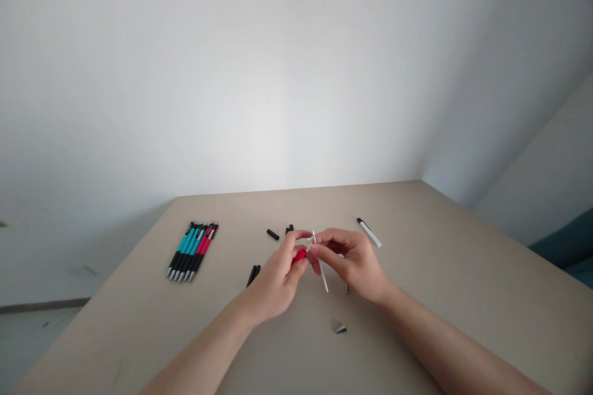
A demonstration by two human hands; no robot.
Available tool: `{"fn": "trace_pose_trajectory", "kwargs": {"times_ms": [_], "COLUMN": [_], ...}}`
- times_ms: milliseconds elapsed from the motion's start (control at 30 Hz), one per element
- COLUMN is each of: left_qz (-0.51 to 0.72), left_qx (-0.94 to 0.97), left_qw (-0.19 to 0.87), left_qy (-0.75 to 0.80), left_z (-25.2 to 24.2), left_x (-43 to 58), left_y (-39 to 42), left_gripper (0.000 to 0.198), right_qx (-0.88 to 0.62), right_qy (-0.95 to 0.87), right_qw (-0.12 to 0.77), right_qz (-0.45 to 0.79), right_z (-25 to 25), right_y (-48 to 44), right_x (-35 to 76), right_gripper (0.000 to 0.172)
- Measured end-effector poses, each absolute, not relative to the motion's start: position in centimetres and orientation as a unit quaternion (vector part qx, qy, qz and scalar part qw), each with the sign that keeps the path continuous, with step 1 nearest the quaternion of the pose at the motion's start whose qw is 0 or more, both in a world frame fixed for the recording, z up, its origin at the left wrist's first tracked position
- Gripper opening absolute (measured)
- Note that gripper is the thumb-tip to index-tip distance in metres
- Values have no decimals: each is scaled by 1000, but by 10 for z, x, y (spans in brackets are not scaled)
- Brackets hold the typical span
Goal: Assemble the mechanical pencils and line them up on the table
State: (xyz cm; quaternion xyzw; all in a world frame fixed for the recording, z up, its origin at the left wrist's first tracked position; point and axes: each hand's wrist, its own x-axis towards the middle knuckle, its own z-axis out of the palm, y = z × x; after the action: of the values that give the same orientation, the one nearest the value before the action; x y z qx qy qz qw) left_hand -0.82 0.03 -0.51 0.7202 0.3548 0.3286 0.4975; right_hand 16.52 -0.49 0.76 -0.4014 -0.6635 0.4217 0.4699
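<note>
Near the middle of the table, my left hand point(279, 274) is closed around a red pen barrel point(299, 255), most of it hidden by the fingers. My right hand point(351, 258) meets it from the right and pinches a thin white pen refill point(323, 276) that slants downward. A small whitish piece shows between the two hands, too small to name. Below the right hand lies a silver cone-shaped pen tip point(341, 328). Black tube-like pen grips point(252, 275) lie beside the left hand, and another black grip point(273, 234) lies behind it.
A row of several teal and red pens point(192, 251) with black grips and silver tips lies at the left. A white-and-black pen part point(369, 232) rests behind my right hand. The beige table point(139, 333) meets a pale wall at the back.
</note>
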Motion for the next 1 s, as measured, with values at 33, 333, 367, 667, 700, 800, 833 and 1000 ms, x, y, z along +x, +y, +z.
{"fn": "trace_pose_trajectory", "kwargs": {"times_ms": [33,333,367,667,700,800,833,1000], "left_qz": [322,328,331,338,340,338,336,296], "left_qx": [723,721,720,713,712,711,712,716], "left_qw": [497,504,506,523,522,523,524,548], "left_qy": [356,344,340,321,323,327,327,316], "left_z": [-5,-7,-7,-6,-6,-6,-6,-5], "left_x": [-8,-5,-5,-5,-5,-7,-8,-7], "left_y": [0,1,1,1,2,4,4,5], "left_gripper": [33,31,31,29,29,30,31,33], "right_qx": [-402,-424,-421,-409,-411,-424,-429,-401], "right_qy": [-668,-723,-727,-726,-718,-656,-626,-477], "right_qw": [468,432,430,431,437,500,531,668], "right_qz": [416,333,331,347,354,373,377,406], "right_z": [8,4,5,8,7,4,3,0], "right_y": [-5,-5,-5,-5,-5,-2,-1,7], "right_x": [165,166,167,169,169,169,170,174], "right_gripper": [25,25,25,22,23,22,22,23]}}
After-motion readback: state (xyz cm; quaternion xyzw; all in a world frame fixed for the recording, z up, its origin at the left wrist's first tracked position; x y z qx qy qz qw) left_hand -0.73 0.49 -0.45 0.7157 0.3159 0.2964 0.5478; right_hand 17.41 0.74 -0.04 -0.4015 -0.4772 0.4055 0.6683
